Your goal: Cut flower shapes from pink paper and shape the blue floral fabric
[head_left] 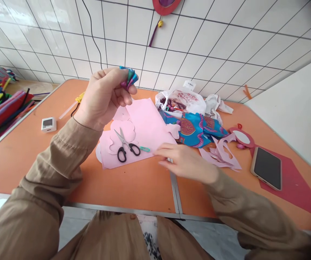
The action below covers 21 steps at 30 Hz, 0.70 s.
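Observation:
My left hand (105, 95) is raised above the table, its fingers pinching a small bunched piece of shiny blue, green and purple fabric (130, 77). Slightly blurred, my right hand (185, 160) is low over the edge of the pink sheet (147, 119), fingers stretched out with nothing visible in them. Just left of its fingertips lies a small teal loop-shaped item (144, 148). Black-handled scissors (128, 146), blades parted, rest on the pink sheet beside a pink cut-out shape (127, 130).
Blue patterned fabric (196, 126) and a white plastic bag (192, 101) lie at the back. Pink scraps (223, 153), a phone (266, 168) and red paper (298, 186) are at right. A small white device (48, 124) sits left, with colourful pipe cleaners (6, 108) beyond the table edge.

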Tool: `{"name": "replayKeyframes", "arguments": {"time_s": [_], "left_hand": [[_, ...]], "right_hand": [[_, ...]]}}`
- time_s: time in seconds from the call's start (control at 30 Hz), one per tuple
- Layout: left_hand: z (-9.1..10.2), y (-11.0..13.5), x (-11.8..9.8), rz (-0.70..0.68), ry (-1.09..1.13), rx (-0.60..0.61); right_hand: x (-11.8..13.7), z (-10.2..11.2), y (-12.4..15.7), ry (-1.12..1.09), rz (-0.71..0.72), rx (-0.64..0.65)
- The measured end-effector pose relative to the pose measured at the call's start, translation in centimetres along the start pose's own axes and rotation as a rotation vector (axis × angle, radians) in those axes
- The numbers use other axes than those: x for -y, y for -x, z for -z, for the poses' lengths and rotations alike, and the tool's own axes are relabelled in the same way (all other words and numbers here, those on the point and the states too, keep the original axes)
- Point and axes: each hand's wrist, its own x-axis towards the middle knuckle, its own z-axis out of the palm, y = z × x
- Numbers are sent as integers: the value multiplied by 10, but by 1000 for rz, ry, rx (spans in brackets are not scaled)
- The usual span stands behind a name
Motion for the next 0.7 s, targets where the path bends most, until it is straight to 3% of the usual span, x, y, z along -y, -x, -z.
{"name": "replayKeyframes", "arguments": {"time_s": [0.07,0.17,0.33,0.53,0.7], "left_hand": [[0,1,-2,-4,-2,2],[1,2,-3,-8,-4,-17],[4,2,-3,-29,15,-21],[5,0,-3,-78,28,25],[5,1,-3,-57,-3,23]], "right_hand": [[22,-12,-29,-74,-38,18],[47,-30,-67,39,-191,39],[63,-43,-92,185,-304,91],[59,-41,-90,191,-295,70],[63,-50,-101,102,-54,44]]}}
